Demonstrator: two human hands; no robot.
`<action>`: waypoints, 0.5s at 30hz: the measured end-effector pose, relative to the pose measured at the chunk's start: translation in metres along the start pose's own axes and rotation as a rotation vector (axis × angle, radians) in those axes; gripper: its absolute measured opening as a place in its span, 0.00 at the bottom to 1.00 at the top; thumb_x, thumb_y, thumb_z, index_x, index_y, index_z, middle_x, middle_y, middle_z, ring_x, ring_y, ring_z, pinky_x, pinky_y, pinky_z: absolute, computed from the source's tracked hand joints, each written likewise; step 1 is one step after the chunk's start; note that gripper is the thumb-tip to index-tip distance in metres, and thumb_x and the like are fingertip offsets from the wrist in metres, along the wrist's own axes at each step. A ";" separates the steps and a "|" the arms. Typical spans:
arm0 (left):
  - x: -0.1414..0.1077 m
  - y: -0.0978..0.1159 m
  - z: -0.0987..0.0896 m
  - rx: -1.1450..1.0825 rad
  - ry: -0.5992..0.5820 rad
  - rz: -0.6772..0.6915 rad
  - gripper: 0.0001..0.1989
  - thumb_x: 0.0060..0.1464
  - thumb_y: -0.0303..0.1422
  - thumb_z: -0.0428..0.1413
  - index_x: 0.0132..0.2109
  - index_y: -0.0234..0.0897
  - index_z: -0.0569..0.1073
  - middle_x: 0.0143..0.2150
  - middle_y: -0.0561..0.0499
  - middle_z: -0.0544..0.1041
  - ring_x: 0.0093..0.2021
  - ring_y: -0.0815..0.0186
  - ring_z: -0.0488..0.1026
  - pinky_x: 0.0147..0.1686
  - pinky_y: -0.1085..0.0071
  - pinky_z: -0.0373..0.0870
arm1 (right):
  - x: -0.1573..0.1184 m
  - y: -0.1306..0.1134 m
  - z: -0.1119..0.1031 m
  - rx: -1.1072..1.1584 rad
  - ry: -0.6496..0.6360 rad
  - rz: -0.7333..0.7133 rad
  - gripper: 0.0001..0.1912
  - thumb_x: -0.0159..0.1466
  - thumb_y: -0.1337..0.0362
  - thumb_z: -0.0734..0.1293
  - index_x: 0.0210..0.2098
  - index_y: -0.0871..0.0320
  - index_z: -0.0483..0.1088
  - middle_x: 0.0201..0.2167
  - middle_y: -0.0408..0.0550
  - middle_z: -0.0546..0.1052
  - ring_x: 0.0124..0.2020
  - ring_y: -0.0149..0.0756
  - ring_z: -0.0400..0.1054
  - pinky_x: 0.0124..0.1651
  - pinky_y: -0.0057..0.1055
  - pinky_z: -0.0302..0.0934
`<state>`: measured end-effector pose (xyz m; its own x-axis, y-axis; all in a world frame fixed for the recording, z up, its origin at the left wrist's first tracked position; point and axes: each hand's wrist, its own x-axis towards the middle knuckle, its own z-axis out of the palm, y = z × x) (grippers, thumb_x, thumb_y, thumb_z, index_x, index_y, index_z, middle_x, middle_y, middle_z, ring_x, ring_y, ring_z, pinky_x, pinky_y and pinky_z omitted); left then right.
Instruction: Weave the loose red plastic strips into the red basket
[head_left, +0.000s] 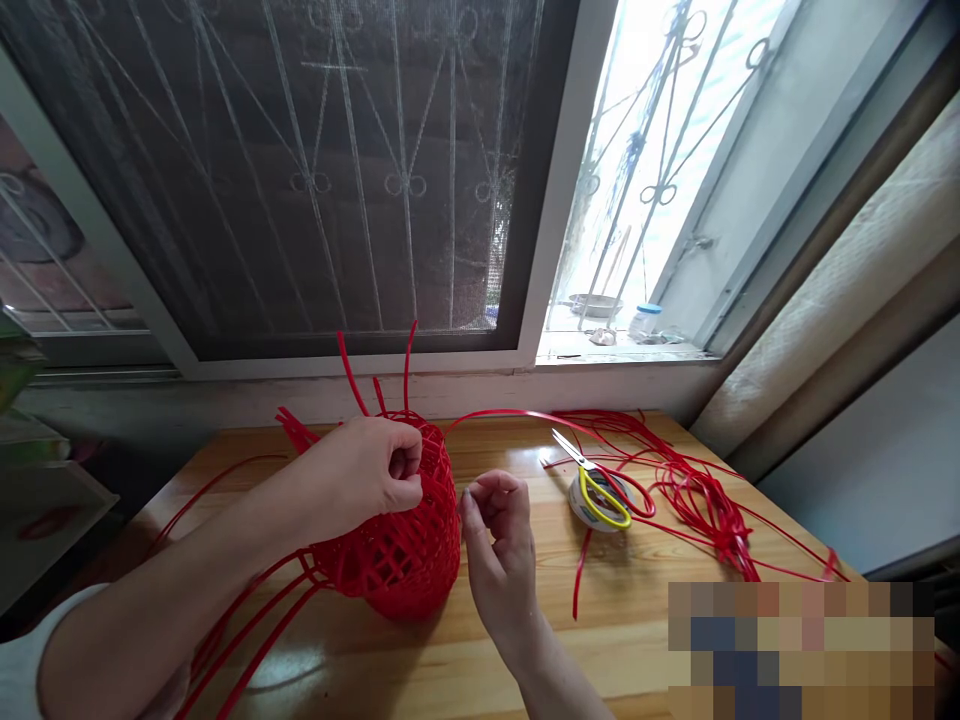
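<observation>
A woven red plastic basket (412,560) lies tilted on the wooden table, with loose strip ends standing out at its top and left. My left hand (367,465) rests over the upper part of the basket, its fingers curled in; what they hold, if anything, is hidden. Close against the basket's right side is my right hand (501,545), thumb and fingers pinched together. Whatever lies between those fingertips is too small to make out. One long red strip (517,412) arcs from the basket's top toward the right.
Scissors with yellow and red handles (604,490) lie on a roll of tape (592,510), right of my right hand. Beyond them is a tangled bundle of red strips (701,510). A barred, screened window (360,200) rises behind the wooden table (517,640); a curtain (847,250) hangs at right.
</observation>
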<state>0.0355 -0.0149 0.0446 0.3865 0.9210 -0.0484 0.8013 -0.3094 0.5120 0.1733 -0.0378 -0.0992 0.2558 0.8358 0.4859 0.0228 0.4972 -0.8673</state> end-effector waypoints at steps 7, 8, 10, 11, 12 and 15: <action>0.006 -0.007 0.008 0.042 0.050 0.027 0.10 0.46 0.39 0.58 0.27 0.38 0.68 0.22 0.57 0.68 0.24 0.68 0.63 0.24 0.73 0.56 | 0.000 0.001 -0.001 -0.029 -0.001 -0.005 0.03 0.65 0.64 0.61 0.39 0.54 0.61 0.30 0.42 0.68 0.30 0.30 0.65 0.33 0.27 0.63; 0.005 -0.007 0.009 0.013 0.056 0.039 0.10 0.48 0.40 0.58 0.28 0.38 0.69 0.22 0.57 0.69 0.24 0.68 0.64 0.24 0.73 0.56 | 0.000 0.002 -0.001 -0.032 -0.002 -0.008 0.03 0.65 0.64 0.61 0.39 0.54 0.61 0.30 0.42 0.68 0.30 0.30 0.65 0.33 0.27 0.63; 0.001 -0.006 0.009 -0.141 0.030 0.070 0.10 0.52 0.42 0.56 0.33 0.40 0.72 0.23 0.57 0.69 0.24 0.69 0.65 0.23 0.74 0.58 | 0.000 0.003 -0.003 -0.044 0.000 -0.009 0.03 0.65 0.64 0.60 0.39 0.54 0.61 0.30 0.42 0.68 0.29 0.29 0.65 0.32 0.27 0.63; -0.003 -0.005 0.007 -0.255 0.014 0.093 0.11 0.54 0.42 0.54 0.37 0.41 0.73 0.23 0.58 0.69 0.23 0.69 0.66 0.22 0.74 0.60 | 0.000 0.003 -0.004 -0.054 0.004 -0.007 0.03 0.65 0.64 0.60 0.39 0.54 0.61 0.29 0.41 0.67 0.29 0.29 0.65 0.32 0.26 0.63; -0.008 -0.004 0.005 -0.373 0.014 0.124 0.11 0.55 0.42 0.53 0.40 0.42 0.73 0.24 0.58 0.70 0.23 0.70 0.67 0.22 0.75 0.62 | 0.000 0.004 -0.005 -0.067 0.012 -0.006 0.02 0.65 0.64 0.60 0.39 0.54 0.61 0.29 0.41 0.67 0.28 0.29 0.64 0.31 0.26 0.63; -0.026 -0.008 -0.006 -0.566 0.262 0.240 0.09 0.57 0.39 0.54 0.44 0.45 0.73 0.25 0.57 0.73 0.26 0.70 0.71 0.27 0.75 0.70 | 0.002 0.005 -0.009 -0.133 0.030 -0.025 0.01 0.65 0.65 0.61 0.38 0.54 0.62 0.28 0.41 0.68 0.28 0.29 0.65 0.30 0.26 0.62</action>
<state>0.0163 -0.0351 0.0467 0.3433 0.8915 0.2957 0.3159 -0.4061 0.8575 0.1825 -0.0356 -0.1036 0.2824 0.8151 0.5058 0.1569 0.4809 -0.8626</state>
